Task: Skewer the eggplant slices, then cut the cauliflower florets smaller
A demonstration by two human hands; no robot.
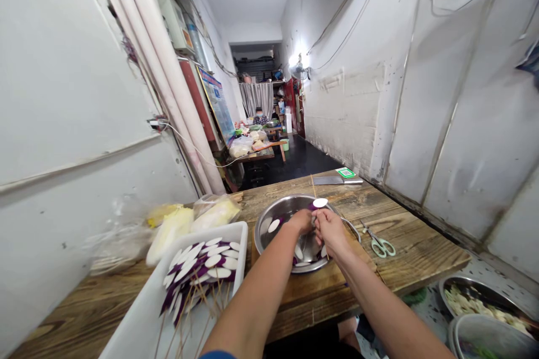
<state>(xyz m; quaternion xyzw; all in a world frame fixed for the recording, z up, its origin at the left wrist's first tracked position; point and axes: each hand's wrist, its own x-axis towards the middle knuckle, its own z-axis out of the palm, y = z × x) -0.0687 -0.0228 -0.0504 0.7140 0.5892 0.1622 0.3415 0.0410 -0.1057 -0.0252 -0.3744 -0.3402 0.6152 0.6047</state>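
Skewer [313, 185] runs near-upright just right of the frame's centre, its top leaning slightly left, above the steel bowl [260, 231]. Your right hand [330, 227], pinched closed on it, sits just below a white, purple-skinned slice [320, 202]; your left hand [303, 221] curls close beside, its grip hidden from view.

Bare forearms [263, 286] stretched forward; left hand [302, 221] beside right hand [329, 228], fingers [320, 217] curled.
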